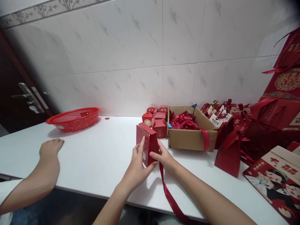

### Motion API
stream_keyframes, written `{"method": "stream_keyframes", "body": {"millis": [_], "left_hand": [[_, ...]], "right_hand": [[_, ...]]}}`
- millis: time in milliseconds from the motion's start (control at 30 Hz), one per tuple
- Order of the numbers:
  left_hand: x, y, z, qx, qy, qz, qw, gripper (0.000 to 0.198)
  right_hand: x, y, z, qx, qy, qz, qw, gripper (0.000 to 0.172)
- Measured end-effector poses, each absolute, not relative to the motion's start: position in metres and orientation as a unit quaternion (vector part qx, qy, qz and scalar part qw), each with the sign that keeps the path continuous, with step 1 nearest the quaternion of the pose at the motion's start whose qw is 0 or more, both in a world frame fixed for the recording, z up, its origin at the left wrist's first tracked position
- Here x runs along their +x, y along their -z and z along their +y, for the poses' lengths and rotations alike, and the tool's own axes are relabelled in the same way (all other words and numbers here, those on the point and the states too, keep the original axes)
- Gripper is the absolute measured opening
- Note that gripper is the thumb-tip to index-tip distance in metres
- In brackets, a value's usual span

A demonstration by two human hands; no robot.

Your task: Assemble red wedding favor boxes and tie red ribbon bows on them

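A red paper gift box (147,142) stands upright on the white table between my two hands. My left hand (139,167) grips its left side, fingers on the broad face and thumb near the lower front. From the right, my right hand (164,157) holds the narrow side, its thumb across the front and some fingers hidden behind. A dark red ribbon (170,197) hangs from beside the box, under my right hand, and runs over the table's front edge. Whether the ribbon is attached to the box or held by my right hand cannot be made out.
A cardboard box (192,139) full of red ribbons stands behind my right hand, beside small red boxes (160,126). Many red gift bags (228,154) crowd the right side. A red plastic basket (75,120) sits at the left. Another person's hand (50,147) rests on the table.
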State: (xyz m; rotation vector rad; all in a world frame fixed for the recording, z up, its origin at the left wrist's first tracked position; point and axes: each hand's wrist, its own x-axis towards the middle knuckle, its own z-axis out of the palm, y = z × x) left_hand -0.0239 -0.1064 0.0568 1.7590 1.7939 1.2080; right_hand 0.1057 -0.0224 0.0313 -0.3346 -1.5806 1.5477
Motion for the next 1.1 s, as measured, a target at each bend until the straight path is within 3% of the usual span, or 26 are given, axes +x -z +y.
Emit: {"method": "stream_keyframes", "body": {"millis": [67,200,267,400,533,700,833,967,1100], "left_hand": [[-0.017,-0.066,-0.102,0.62,-0.448,0.624,0.16,0.073],[-0.01,-0.076,-0.082,0.55,-0.543,0.626,0.105,0.038],[-0.007,-0.074,-0.072,0.525,-0.58,0.615,0.094,0.043],[-0.008,-0.064,-0.064,0.548,-0.621,0.546,0.123,0.073],[-0.012,-0.058,-0.068,0.581,-0.604,0.536,0.103,0.079],[-0.008,-0.051,-0.071,0.563,-0.623,0.54,0.06,0.072],[-0.007,-0.043,-0.073,0.544,-0.636,0.544,0.062,0.067],[-0.009,-0.038,-0.076,0.529,-0.639,0.551,0.088,0.069],[-0.006,-0.042,-0.079,0.502,-0.672,0.527,0.133,0.059]], "right_hand": [[0.108,-0.036,-0.021,-0.12,-0.615,-0.628,0.461,0.058],[0.11,-0.041,-0.017,-0.148,-0.617,-0.586,0.504,0.052],[0.111,-0.042,-0.018,-0.16,-0.611,-0.587,0.506,0.05],[0.111,-0.045,-0.025,-0.165,-0.606,-0.597,0.499,0.046],[0.108,-0.054,-0.03,-0.136,-0.604,-0.61,0.495,0.05],[0.106,-0.094,-0.015,-0.241,-0.615,-0.639,0.394,0.047],[0.101,-0.129,0.0,-0.311,-0.508,-0.738,0.316,0.05],[0.096,-0.141,0.005,-0.291,-0.352,-0.836,0.305,0.046],[0.097,-0.14,0.007,-0.247,-0.336,-0.871,0.26,0.039]]}}
